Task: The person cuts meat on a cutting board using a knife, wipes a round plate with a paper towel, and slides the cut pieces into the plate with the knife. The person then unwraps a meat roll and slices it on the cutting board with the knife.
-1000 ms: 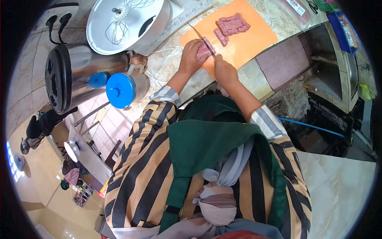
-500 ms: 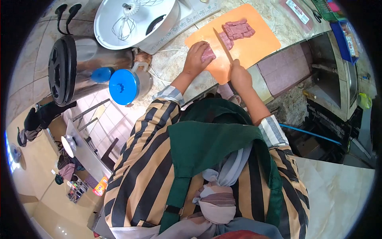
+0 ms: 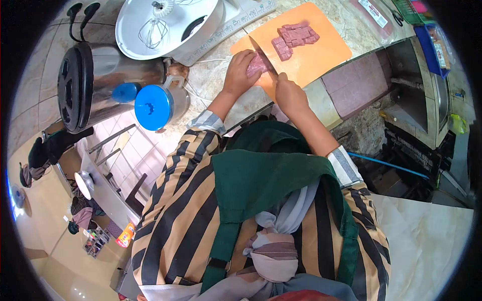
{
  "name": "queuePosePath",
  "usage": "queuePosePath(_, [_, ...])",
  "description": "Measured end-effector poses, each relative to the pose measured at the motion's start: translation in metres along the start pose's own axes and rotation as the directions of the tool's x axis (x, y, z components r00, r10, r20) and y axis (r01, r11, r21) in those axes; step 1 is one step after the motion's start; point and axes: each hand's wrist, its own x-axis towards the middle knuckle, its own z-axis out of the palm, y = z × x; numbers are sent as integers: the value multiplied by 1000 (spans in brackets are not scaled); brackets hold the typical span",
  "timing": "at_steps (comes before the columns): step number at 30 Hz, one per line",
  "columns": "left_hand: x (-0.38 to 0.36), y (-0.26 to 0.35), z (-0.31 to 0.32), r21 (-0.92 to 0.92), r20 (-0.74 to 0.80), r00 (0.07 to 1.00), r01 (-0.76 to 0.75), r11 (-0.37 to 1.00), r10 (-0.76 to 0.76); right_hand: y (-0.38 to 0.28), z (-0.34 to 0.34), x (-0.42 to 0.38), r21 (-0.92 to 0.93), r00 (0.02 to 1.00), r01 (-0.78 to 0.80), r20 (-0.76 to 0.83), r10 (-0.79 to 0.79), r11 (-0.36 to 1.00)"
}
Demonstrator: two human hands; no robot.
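**Finding: knife (image 3: pixel 262 55) was returned to the meat (image 3: pixel 257 67)**

Half a second earlier the knife lay beside the cut pieces (image 3: pixel 298 36); at inspection it had swung back to the meat's 2 o'clock side, tip toward 11 o'clock. Whether its edge had entered the meat could not be determined. The meat lay at the 8 o'clock side of the mat (image 3: pixel 321 56), upon the worktop (image 3: pixel 249 104). The left hand (image 3: pixel 238 76) steadied it from 8 o'clock, fingers curled over it. The right hand (image 3: pixel 291 96), toward 4 o'clock, had its fingers wrapped about the knife. The cut pieces lay at 2 o'clock, apart from the meat. In this inspector's judgement, the return marked resumed slicing, with uncut meat outstanding.
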Motion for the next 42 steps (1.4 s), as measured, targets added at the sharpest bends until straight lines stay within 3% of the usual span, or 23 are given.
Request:
queuePosePath(11, [-3,-8,6,-58,17,999,39,998,-38,-9,5,2,-10,999,36,-37,-36,999])
queuePosePath(14, [-3,-8,7,-63,9,1000,27,998,-26,-20,-1,6,0,992,-76,102,76,997])
queuePosePath(35, [-6,-9,11,-65,-9,1000,1,998,-1,-1,37,22,84,1000,9,-13,-8,996])
queuePosePath(42, [-6,-9,10,-64,-6,1000,12,998,-12,3,35,9,54,995,-68,80,64,996])
